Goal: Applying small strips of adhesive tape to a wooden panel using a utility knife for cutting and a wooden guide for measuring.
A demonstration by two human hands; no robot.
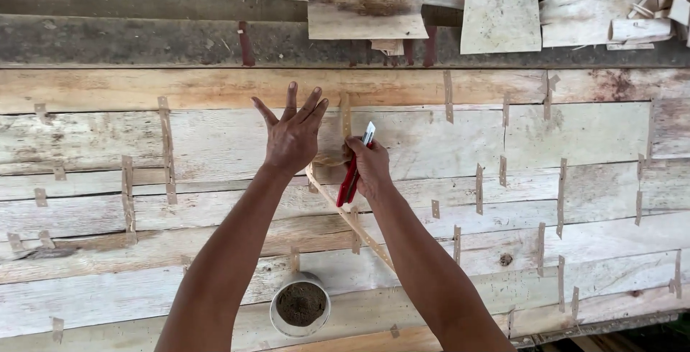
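Observation:
My left hand [291, 133] lies flat with fingers spread on a wide sheet of pale wood veneer [503, 144], pressing near a short strip of tan paper tape. My right hand [370, 169] is closed around a red-handled utility knife [352, 176], its light blade tip [369, 133] pointing up beside a vertical tape strip [346, 115]. A long tan tape strip [352, 223] trails from under my hands diagonally down to the right. Both forearms reach up from the bottom edge.
Many short tape patches [167, 147] cover seams across the veneer. A white cup [300, 304] of dark material stands near the bottom between my arms. Loose veneer pieces [499, 14] and offcuts [640, 29] lie on a dark surface at the top.

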